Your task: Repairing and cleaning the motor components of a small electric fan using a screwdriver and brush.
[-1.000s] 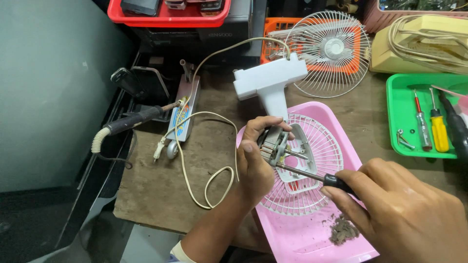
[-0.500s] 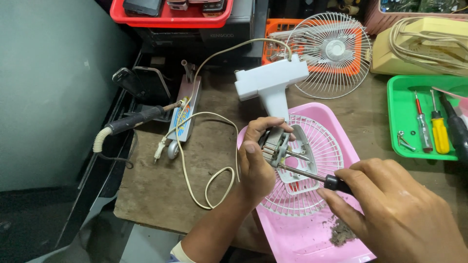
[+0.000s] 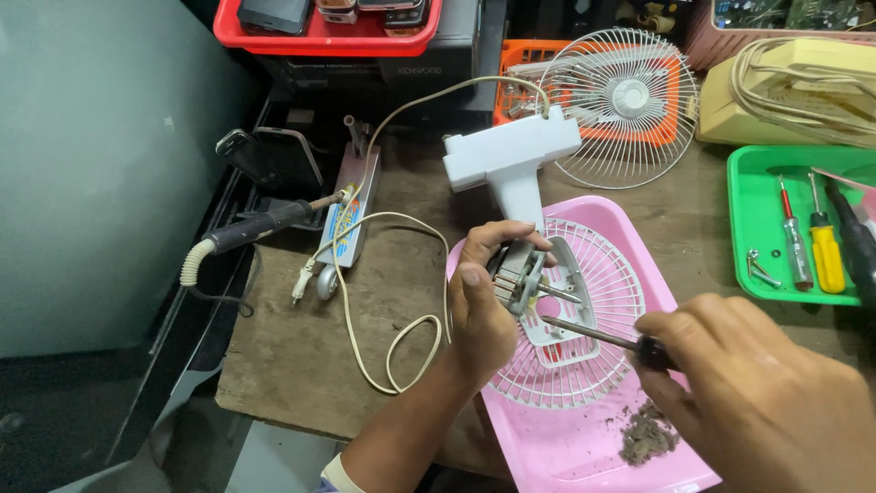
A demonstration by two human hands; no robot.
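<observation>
- Fan motor [image 3: 518,274]: over the pink tray [image 3: 639,233], at the counter's [image 3: 301,365] front edge, on the white fan stand [image 3: 511,169].
- Left hand [image 3: 484,306]: clamped round the motor, as half a second ago.
- Right hand [image 3: 757,393]: closed on a screwdriver [image 3: 593,335]; tip now closer under the motor shaft, so work at the motor goes on.
- Rear grille [image 3: 584,319]: pink, lying in the tray.
- Dirt pile [image 3: 648,434]: tray's front corner.
- Front grille [image 3: 625,105]: back edge.
- Green tray [image 3: 757,183]: right edge, holds screwdrivers.
- Soldering iron [image 3: 255,228]: left edge.
</observation>
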